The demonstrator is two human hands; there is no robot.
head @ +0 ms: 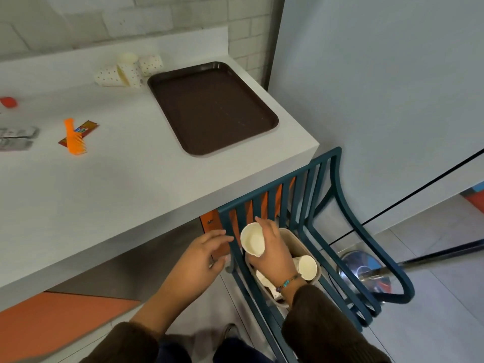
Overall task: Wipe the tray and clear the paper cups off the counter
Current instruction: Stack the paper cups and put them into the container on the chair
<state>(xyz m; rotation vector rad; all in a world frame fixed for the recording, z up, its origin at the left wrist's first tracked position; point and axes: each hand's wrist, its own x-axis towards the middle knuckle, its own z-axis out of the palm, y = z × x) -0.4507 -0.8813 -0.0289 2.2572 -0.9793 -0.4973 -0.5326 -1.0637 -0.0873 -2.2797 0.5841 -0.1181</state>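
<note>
Counter (131, 179): white, with the brown tray (212, 108) lying flat at its right end, long axis running away from the person. Nothing rests on the tray; whether it has been wiped cannot be told.

Blue slatted chair (336, 163): stands just beside the counter's near right corner. On its seat sits a beige bin (296, 242), with one discarded cup (307, 267) inside, mouth up.

Remaining paper cups (125, 70): a cluster of dotted cups on the counter — some tipped over — just beyond the tray's far left corner, well apart from both hands.

Right hand (272, 247): fingers wrapped round a plain paper cup (252, 239), held above the bin's left rim, its mouth tilted up and to the left.

Left hand (201, 255): fingers loosely spread, holding nothing, just beside the chair back.

Assessment: the bin lies directly below and to the right of the held cup, so a release should suffice. The cluster lies forward and left — the left hand is the nearer one.
</note>
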